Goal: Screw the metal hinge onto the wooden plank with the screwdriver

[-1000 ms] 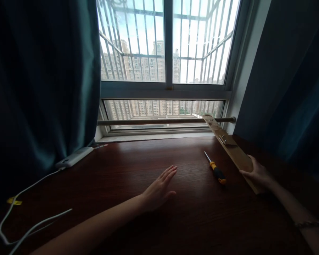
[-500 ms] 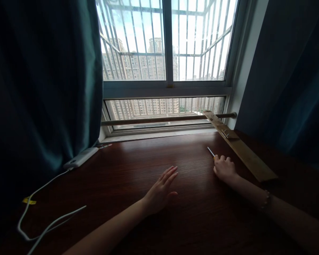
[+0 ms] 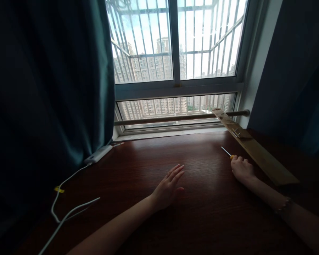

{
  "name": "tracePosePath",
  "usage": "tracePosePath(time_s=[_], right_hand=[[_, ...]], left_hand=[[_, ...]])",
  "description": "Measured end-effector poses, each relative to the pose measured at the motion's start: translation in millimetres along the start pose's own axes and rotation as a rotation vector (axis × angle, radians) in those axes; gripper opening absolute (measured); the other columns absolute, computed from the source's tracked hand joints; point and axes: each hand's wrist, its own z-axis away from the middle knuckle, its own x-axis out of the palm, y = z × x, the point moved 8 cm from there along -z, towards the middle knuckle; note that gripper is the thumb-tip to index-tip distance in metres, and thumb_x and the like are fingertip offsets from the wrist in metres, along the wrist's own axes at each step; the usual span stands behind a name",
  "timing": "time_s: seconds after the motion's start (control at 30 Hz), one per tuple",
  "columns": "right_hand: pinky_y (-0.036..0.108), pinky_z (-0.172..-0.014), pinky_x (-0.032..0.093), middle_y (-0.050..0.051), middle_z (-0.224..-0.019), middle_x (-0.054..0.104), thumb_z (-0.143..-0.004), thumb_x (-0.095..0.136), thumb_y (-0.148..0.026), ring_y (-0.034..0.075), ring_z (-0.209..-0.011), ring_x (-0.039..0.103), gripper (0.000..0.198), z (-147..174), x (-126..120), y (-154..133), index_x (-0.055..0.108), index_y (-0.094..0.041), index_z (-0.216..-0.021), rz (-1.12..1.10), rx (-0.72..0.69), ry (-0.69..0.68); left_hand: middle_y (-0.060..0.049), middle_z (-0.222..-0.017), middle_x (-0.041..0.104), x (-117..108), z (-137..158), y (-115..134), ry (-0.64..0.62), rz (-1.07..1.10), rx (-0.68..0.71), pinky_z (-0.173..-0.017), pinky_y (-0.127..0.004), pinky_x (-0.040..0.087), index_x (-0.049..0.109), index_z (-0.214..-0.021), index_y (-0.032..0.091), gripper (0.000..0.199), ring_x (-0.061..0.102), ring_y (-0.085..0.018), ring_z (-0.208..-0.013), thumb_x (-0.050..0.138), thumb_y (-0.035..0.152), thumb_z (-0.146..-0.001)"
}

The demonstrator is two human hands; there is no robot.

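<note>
My right hand (image 3: 243, 170) is closed round the handle of a screwdriver (image 3: 225, 152). Its metal shaft points away to the upper left, and a bit of yellow handle shows at the fingers. Just right of that hand a long wooden board (image 3: 263, 157) leans with its far end on a rail; several screws or nails (image 3: 236, 133) lie or stick up on its upper part. My left hand (image 3: 167, 189) is over the dark wooden surface with fingers stretched out and thumb apart, holding nothing.
The brown wooden surface (image 3: 138, 163) runs to a barred window. A horizontal rail (image 3: 159, 120) crosses in front of the glass. At left, a white power strip (image 3: 99, 154) with a white cable (image 3: 69, 213) lies by a blue curtain (image 3: 95, 88). A yellow tag (image 3: 59, 189) sits near the cable.
The view has turned slightly left, so the window and board appear farther right. My right hand, still gripping the screwdriver, has shifted a little right; my left hand stays stretched out.
</note>
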Motion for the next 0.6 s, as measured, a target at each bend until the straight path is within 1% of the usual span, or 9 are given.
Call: tracePosePath(time_s=[0.1,0.2,0.27,0.33,0.4,0.47,0.5,0.53,0.6], right_hand=[[0.039,-0.057,0.048,0.024,-0.088,0.057,-0.080,0.047,-0.010,0.035,-0.079,0.061,0.025,-3.4,10.6,5.5,0.053,0.003,-0.100,-0.015,0.007,-0.012],[0.041,-0.056,0.048,0.024,-0.087,0.057,-0.079,0.049,-0.012,0.037,-0.080,0.060,0.024,-5.5,20.4,9.3,0.055,0.002,-0.097,-0.048,-0.007,-0.031],[0.043,-0.056,0.047,0.025,-0.086,0.057,-0.080,0.046,-0.012,0.039,-0.078,0.060,0.025,-5.8,24.0,10.8,0.056,0.002,-0.098,-0.072,-0.019,-0.034],[0.046,-0.057,0.047,0.026,-0.085,0.057,-0.082,0.041,-0.011,0.040,-0.078,0.059,0.029,-4.4,21.1,10.8,0.055,0.003,-0.103,-0.087,-0.013,-0.011],[0.052,-0.064,0.046,0.029,-0.096,0.055,-0.082,0.039,-0.010,0.043,-0.088,0.056,0.035,0.1,5.4,3.6,0.051,0.003,-0.113,-0.115,-0.026,0.074],[0.058,-0.080,0.040,0.030,-0.119,0.046,-0.081,0.042,-0.011,0.045,-0.108,0.046,0.044,11.0,-23.9,-16.9,0.044,-0.001,-0.124,-0.213,-0.124,0.205],[0.059,-0.089,0.034,0.026,-0.131,0.038,-0.081,0.044,-0.012,0.043,-0.117,0.038,0.049,19.9,-42.1,-32.3,0.039,-0.006,-0.129,-0.309,-0.217,0.266],[0.058,-0.096,0.030,0.021,-0.137,0.032,-0.082,0.045,-0.015,0.039,-0.124,0.032,0.053,31.4,-60.5,-51.2,0.034,-0.012,-0.134,-0.434,-0.348,0.296],[0.052,-0.102,0.028,0.014,-0.142,0.027,-0.084,0.048,-0.025,0.032,-0.130,0.025,0.062,59.4,-96.5,-89.0,0.022,-0.019,-0.139,-0.725,-0.617,0.278]], left_hand=[[-0.012,-0.144,0.029,-1.7,0.2,2.7,-0.012,-0.013,0.002,-0.108,-0.045,0.028,0.025,-0.135,0.019,0.052,0.016,-0.023,-0.136,0.043,0.030,-0.088],[-0.010,-0.143,0.033,-1.5,0.3,6.0,-0.057,-0.034,0.002,-0.109,-0.045,0.024,0.026,-0.135,0.020,0.050,0.016,-0.022,-0.136,0.040,0.032,-0.089],[-0.009,-0.139,0.040,-0.4,0.7,7.6,-0.077,-0.040,0.007,-0.110,-0.046,0.022,0.022,-0.137,0.021,0.053,0.019,-0.022,-0.136,0.039,0.034,-0.089],[-0.008,-0.134,0.047,0.8,1.3,8.2,-0.080,-0.033,0.020,-0.110,-0.045,0.020,0.013,-0.139,0.020,0.058,0.022,-0.020,-0.135,0.039,0.034,-0.089],[-0.008,-0.132,0.050,1.6,1.6,7.6,-0.074,-0.022,0.030,-0.110,-0.044,0.021,0.006,-0.140,0.020,0.063,0.025,-0.019,-0.134,0.039,0.034,-0.089],[-0.009,-0.134,0.047,0.6,1.2,7.3,-0.061,-0.015,0.038,-0.110,-0.044,0.021,0.001,-0.141,0.020,0.066,0.025,-0.018,-0.134,0.039,0.035,-0.089],[-0.010,-0.137,0.043,-1.0,0.9,7.6,-0.051,-0.006,0.036,-0.110,-0.044,0.020,0.001,-0.141,0.019,0.067,0.024,-0.019,-0.134,0.039,0.037,-0.089],[-0.011,-0.140,0.038,-3.0,0.6,8.0,-0.039,0.012,0.027,-0.110,-0.044,0.020,0.001,-0.141,0.019,0.069,0.021,-0.021,-0.135,0.040,0.039,-0.088],[-0.013,-0.146,0.024,-8.5,0.9,9.6,0.009,0.092,-0.018,-0.110,-0.045,0.019,0.002,-0.142,0.018,0.075,0.012,-0.024,-0.137,0.042,0.045,-0.085]])
